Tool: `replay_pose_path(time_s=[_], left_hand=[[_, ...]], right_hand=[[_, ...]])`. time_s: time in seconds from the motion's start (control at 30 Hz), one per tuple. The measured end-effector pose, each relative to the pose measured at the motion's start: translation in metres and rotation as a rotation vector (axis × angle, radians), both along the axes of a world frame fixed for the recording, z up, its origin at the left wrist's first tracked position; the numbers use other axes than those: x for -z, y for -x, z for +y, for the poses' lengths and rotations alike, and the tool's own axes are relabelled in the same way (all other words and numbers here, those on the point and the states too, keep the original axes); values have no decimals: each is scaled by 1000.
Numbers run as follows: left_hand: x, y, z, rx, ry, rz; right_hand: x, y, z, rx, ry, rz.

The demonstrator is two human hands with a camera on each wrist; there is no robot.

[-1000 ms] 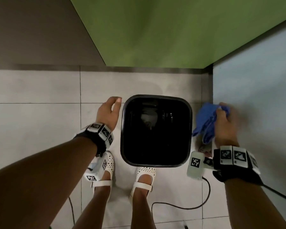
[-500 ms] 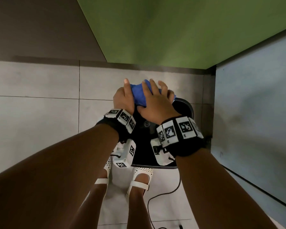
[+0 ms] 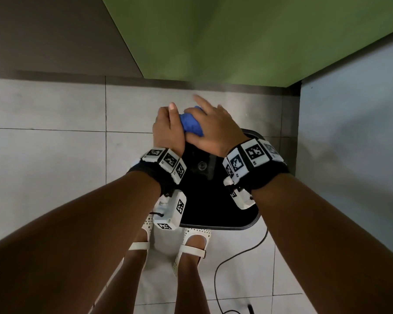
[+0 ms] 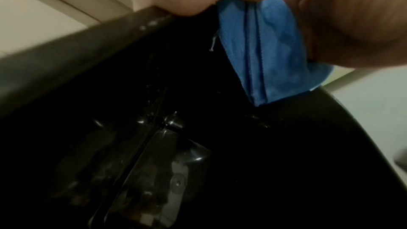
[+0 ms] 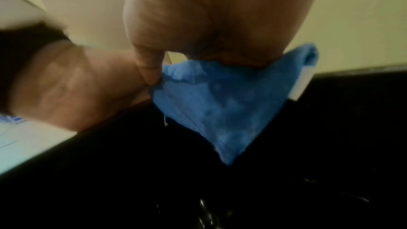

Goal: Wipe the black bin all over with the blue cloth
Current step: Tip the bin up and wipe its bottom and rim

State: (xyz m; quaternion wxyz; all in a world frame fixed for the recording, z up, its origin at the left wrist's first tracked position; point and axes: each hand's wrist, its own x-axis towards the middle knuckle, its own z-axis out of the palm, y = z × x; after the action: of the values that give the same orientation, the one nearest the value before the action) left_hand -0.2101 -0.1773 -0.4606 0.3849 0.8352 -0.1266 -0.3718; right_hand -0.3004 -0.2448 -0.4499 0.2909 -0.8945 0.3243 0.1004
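The black bin stands on the floor in front of my feet, its dark inside facing up. Both hands meet over its far rim with the bunched blue cloth between them. My left hand has its fingers curled round the cloth, thumb pointing up. My right hand lies over the cloth from the right, fingers stretched out and blurred. In the left wrist view the cloth hangs down into the bin. In the right wrist view my right thumb touches the edge of the cloth.
A green wall rises behind the bin and a pale blue wall stands close on the right. The grey tiled floor spreads to the left. A black cable lies by my white sandals.
My right hand brought the cloth from the bin's right side to its far rim. My left hand left the bin's left edge and took hold of the cloth. Both hands have since shifted little.
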Motion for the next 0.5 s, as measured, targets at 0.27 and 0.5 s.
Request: replay_pose_path(time_s=[0.27, 0.5], left_hand=[[0, 1, 1, -70, -63, 42], [5, 3, 3, 251, -334, -113]], right_hand=[[20, 7, 12, 20, 209, -169], [29, 13, 16, 106, 312, -266]])
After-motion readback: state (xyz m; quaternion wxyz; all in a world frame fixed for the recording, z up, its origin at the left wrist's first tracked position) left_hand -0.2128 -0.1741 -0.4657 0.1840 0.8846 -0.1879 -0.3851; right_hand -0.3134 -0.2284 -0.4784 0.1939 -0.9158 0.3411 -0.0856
